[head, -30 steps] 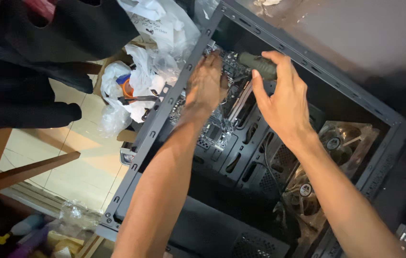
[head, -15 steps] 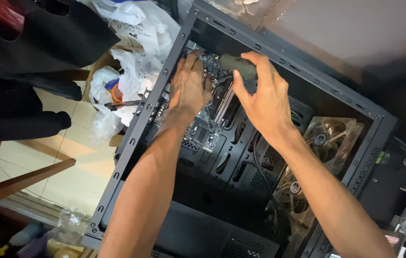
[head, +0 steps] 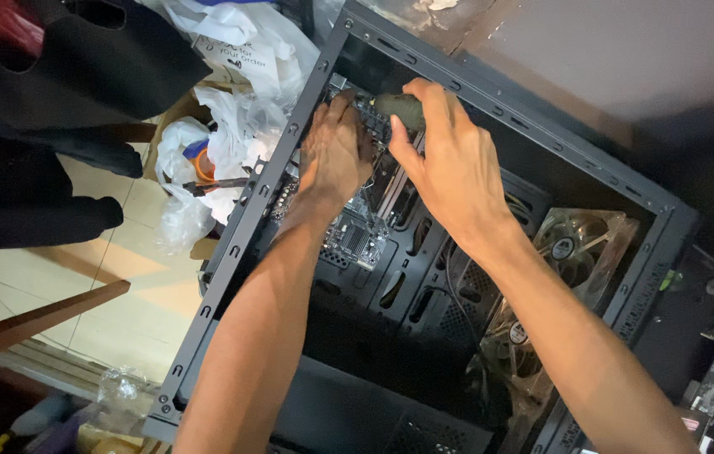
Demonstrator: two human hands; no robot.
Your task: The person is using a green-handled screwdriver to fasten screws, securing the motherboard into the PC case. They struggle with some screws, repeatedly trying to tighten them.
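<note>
Screwdriver [head: 397,108]: dark, rounded handle, lying almost level, wrapped by the right-hand fingers [head: 434,99]; shaft hidden behind the left-hand fingers [head: 342,109].

Motherboard [head: 357,240]: green-grey board with silver heatsink fins, seated flat inside the open black computer case [head: 243,220], under and just below the left-hand fingers; upper part covered by them.

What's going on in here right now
A person is working with both hands inside an open black computer case. The right hand grips a dark-handled screwdriver, pointed down at the motherboard. The left hand rests on the board beside it. Clear case fans sit in the case, and white plastic bags lie outside it.
</note>
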